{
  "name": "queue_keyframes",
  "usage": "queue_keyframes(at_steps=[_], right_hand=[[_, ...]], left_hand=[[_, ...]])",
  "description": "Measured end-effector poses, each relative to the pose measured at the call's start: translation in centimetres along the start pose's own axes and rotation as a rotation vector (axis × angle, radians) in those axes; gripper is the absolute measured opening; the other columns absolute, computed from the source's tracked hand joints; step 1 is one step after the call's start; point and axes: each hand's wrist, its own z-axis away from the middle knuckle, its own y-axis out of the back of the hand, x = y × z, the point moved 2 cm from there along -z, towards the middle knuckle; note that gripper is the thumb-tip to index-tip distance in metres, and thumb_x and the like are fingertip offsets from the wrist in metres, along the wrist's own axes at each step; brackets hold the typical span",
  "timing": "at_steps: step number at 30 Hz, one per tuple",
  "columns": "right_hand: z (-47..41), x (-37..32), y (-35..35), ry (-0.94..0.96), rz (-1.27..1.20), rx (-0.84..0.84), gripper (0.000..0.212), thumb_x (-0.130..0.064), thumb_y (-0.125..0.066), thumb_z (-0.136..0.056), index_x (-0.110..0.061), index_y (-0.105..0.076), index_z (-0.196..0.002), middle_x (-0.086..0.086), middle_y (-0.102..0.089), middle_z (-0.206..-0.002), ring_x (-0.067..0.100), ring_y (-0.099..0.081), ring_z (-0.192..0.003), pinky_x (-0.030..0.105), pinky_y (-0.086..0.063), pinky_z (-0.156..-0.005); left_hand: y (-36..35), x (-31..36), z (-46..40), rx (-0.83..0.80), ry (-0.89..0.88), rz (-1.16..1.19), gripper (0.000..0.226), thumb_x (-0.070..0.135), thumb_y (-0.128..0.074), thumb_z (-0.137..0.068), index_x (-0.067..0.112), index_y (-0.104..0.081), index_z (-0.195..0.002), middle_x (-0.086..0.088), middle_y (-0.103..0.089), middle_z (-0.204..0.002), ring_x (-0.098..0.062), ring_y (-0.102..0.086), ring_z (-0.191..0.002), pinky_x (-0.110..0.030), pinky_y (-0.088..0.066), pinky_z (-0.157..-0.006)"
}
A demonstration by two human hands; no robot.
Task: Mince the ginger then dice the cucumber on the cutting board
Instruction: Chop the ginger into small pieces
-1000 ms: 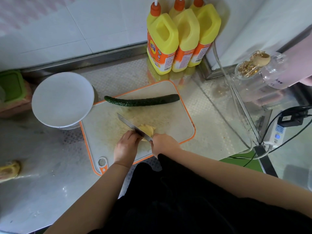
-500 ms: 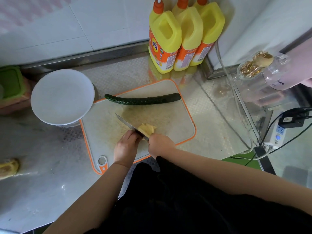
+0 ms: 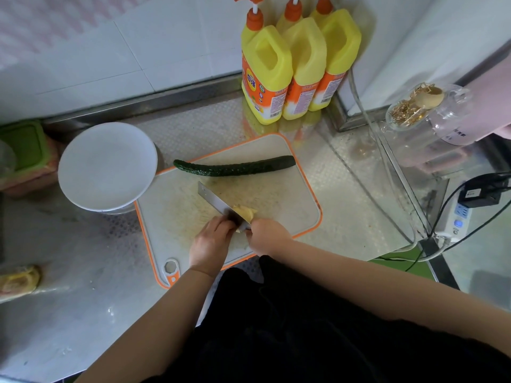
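Observation:
A white cutting board (image 3: 290,205) with an orange rim lies on the steel counter. Along its far edge lies a whole dark green cucumber (image 3: 235,167). Near the front edge sits a pale yellow ginger (image 3: 245,211), partly sliced. My right hand (image 3: 266,236) grips the handle of a knife (image 3: 214,201), whose blade runs diagonally away to the left and rests against the ginger. My left hand (image 3: 211,241) holds the ginger with curled fingers right beside the blade; the part under its fingers is hidden.
A white bowl (image 3: 106,167) stands just left of the board. Three yellow detergent bottles (image 3: 293,67) stand behind it. A glass jar (image 3: 425,109), cables and a power strip (image 3: 456,219) are at the right. A green-lidded box (image 3: 25,145) sits far left.
Both hands and the knife stay at the ginger, with only a slight shift of the blade. The cucumber has not moved.

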Motion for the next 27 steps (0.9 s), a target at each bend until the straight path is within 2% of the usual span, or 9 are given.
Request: queue_keyframes(at_steps=[6, 9, 11, 14, 16, 19, 22, 24, 27], right_hand=[[1.1, 0.5, 1.4, 0.016, 0.039, 0.072, 0.034, -0.03, -0.041, -0.101, -0.003, -0.058, -0.114, 0.015, -0.064, -0.108, 0.03, -0.061, -0.103, 0.038, -0.049, -0.086], [1.6, 0.7, 1.3, 0.034, 0.037, 0.083, 0.031, -0.026, -0.042, -0.1, -0.003, -0.053, -0.116, 0.015, -0.064, -0.106, 0.031, -0.062, -0.1, 0.038, -0.049, -0.081], [1.9, 0.7, 1.0, 0.034, 0.061, 0.089, 0.037, -0.025, -0.041, -0.099, -0.003, -0.042, -0.128, 0.014, -0.063, -0.109, 0.032, -0.062, -0.1, 0.039, -0.049, -0.078], [2.4, 0.4, 0.2, 0.032, 0.145, 0.103, 0.046, -0.018, -0.042, -0.098, -0.004, -0.031, -0.139, 0.013, -0.064, -0.111, 0.034, -0.063, -0.1, 0.038, -0.045, -0.074], [2.8, 0.2, -0.2, 0.047, 0.17, 0.12, 0.04, -0.014, -0.044, -0.096, -0.005, -0.035, -0.134, 0.012, -0.065, -0.106, 0.035, -0.063, -0.097, 0.036, -0.042, -0.069], [3.2, 0.0, 0.0, 0.075, 0.178, 0.131, 0.035, -0.01, -0.046, -0.093, -0.004, -0.038, -0.126, 0.013, -0.066, -0.101, 0.036, -0.064, -0.091, 0.036, -0.038, -0.064], [3.2, 0.0, -0.1, 0.113, 0.214, 0.106, 0.038, -0.009, -0.047, -0.093, -0.002, -0.036, -0.129, 0.014, -0.066, -0.102, 0.036, -0.064, -0.091, 0.035, -0.038, -0.063], [3.1, 0.1, -0.3, 0.115, 0.211, 0.102, 0.041, -0.009, -0.047, -0.093, -0.002, -0.034, -0.132, 0.014, -0.066, -0.103, 0.036, -0.065, -0.093, 0.036, -0.039, -0.064], [3.1, 0.0, -0.3, 0.115, 0.178, 0.123, 0.04, -0.011, -0.046, -0.095, -0.004, -0.035, -0.133, 0.013, -0.066, -0.105, 0.034, -0.064, -0.095, 0.035, -0.038, -0.065]], left_hand=[[1.2, 0.9, -0.2, 0.024, -0.039, -0.003, 0.022, 0.018, -0.05, -0.09, 0.009, -0.07, -0.085, -0.003, -0.065, -0.088, -0.021, -0.063, -0.075, -0.033, -0.054, -0.053], [3.1, 1.6, 0.3, 0.115, 0.014, 0.072, 0.013, 0.015, -0.051, -0.092, 0.009, -0.062, -0.092, -0.003, -0.06, -0.092, -0.022, -0.058, -0.083, -0.035, -0.052, -0.065], [5.2, 2.0, 0.1, 0.244, 0.073, 0.123, 0.005, 0.01, -0.053, -0.092, 0.007, -0.054, -0.096, -0.007, -0.055, -0.096, -0.027, -0.055, -0.086, -0.033, -0.048, -0.074], [8.0, 2.8, -1.9, 0.291, 0.055, 0.032, 0.007, 0.009, -0.055, -0.09, 0.004, -0.059, -0.093, -0.011, -0.058, -0.097, -0.031, -0.054, -0.09, -0.032, -0.041, -0.084], [9.0, 3.6, -3.7, 0.122, 0.016, -0.076, 0.022, 0.024, -0.049, -0.092, 0.009, -0.065, -0.087, -0.005, -0.063, -0.094, -0.029, -0.052, -0.093, -0.034, -0.04, -0.084], [9.0, 5.0, -5.9, -0.351, -0.041, -0.236, 0.047, 0.042, -0.026, -0.095, 0.016, -0.065, -0.087, 0.001, -0.062, -0.09, -0.024, -0.051, -0.094, -0.037, -0.04, -0.08], [8.0, 5.7, -7.2, -0.729, -0.031, -0.317, 0.046, 0.044, -0.022, -0.103, 0.02, -0.059, -0.09, 0.002, -0.055, -0.091, -0.02, -0.05, -0.099, -0.039, -0.042, -0.086], [7.2, 5.9, -7.8, -0.89, 0.045, -0.309, 0.044, 0.045, -0.02, -0.104, 0.023, -0.054, -0.088, 0.002, -0.05, -0.092, -0.02, -0.048, -0.104, -0.039, -0.042, -0.09], [6.5, 6.3, -8.5, -1.003, 0.074, -0.395, 0.053, 0.05, -0.016, -0.103, 0.021, -0.059, -0.095, 0.0, -0.052, -0.101, -0.021, -0.046, -0.113, -0.04, -0.039, -0.094]])
